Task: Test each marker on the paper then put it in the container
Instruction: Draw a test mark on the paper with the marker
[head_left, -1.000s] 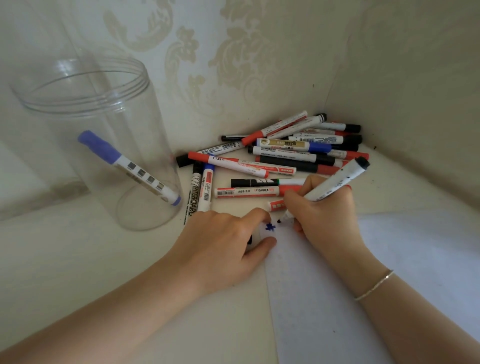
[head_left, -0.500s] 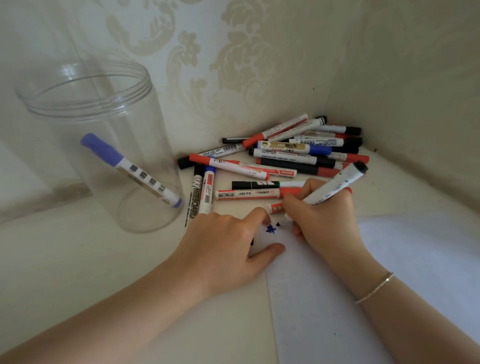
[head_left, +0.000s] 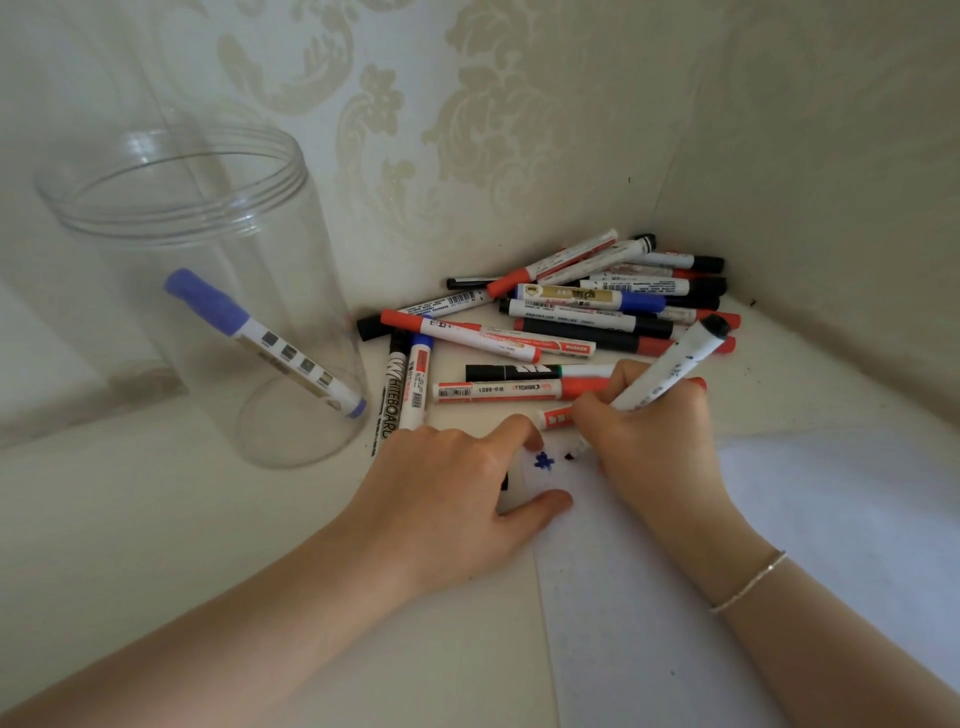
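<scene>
My right hand (head_left: 649, 441) grips a white marker (head_left: 670, 366) with a black end, tip down on the white paper (head_left: 675, 597) at its top left corner. A small black mark (head_left: 570, 457) lies by the tip, beside a blue scribble (head_left: 543, 461). My left hand (head_left: 452, 499) rests on the paper's corner with thumb and forefinger pressing it; a small black piece (head_left: 504, 481), seemingly the cap, shows under its curled fingers. The clear plastic container (head_left: 171, 208) stands at the left with one blue-capped marker (head_left: 260, 340) leaning inside.
A pile of several red, black and blue markers (head_left: 571, 317) lies in the corner behind my hands, against the patterned walls. Two markers (head_left: 405, 384) lie between the container and my left hand. A bracelet (head_left: 748, 582) circles my right wrist.
The marker tip has drawn a small black mark next to the blue scribble. Both hands have stayed almost in place on the paper's corner.
</scene>
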